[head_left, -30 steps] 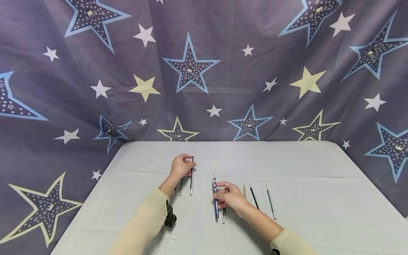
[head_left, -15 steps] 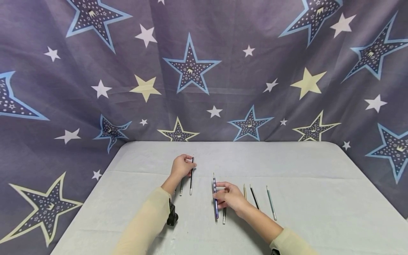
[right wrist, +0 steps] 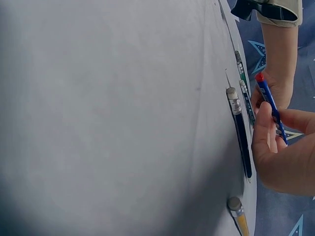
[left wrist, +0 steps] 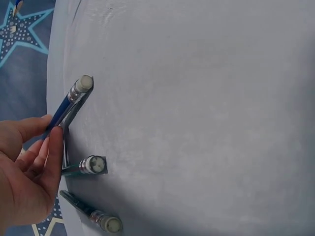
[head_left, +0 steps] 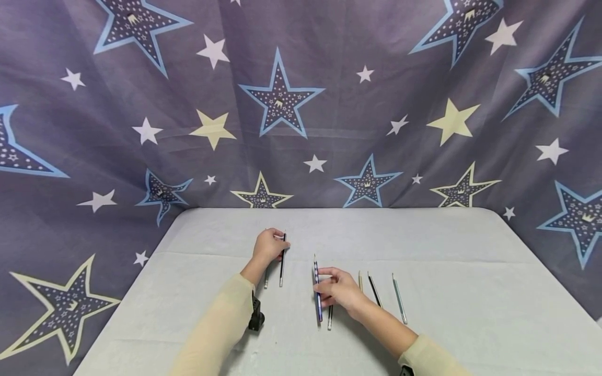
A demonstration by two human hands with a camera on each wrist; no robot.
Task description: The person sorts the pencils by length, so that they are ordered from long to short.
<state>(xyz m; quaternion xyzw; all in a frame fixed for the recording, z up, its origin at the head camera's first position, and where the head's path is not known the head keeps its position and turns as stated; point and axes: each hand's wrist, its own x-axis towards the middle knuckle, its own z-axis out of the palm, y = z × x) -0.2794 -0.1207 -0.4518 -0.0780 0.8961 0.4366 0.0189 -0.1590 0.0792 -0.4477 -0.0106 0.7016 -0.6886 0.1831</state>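
Observation:
In the head view my left hand (head_left: pixel 268 245) pinches a dark pencil (head_left: pixel 282 269) between thumb and fingers. Its blue side and white eraser show in the left wrist view, where two more eraser-tipped pencils lie beside the hand, one greenish pencil (left wrist: pixel 91 166) and one dark pencil (left wrist: pixel 93 214). To the right and nearer, my right hand (head_left: pixel 340 288) holds a blue-and-white patterned pencil (head_left: pixel 317 292) by its middle, tip pointing away. The red end of that pencil appears in the right wrist view. A dark pencil (head_left: pixel 330 319) lies partly hidden beneath the right hand.
Right of the right hand lie a yellow pencil (head_left: pixel 360 281), a black pencil (head_left: pixel 374 290) and a teal pencil (head_left: pixel 399 297) on the white-covered table (head_left: pixel 470 313). A star-patterned curtain (head_left: pixel 343 109) hangs behind the table's back edge.
My left wrist and sleeve have shifted slightly to the right, hiding the leftmost pencil end in the head view. The right hand and its patterned pencil stay essentially still.

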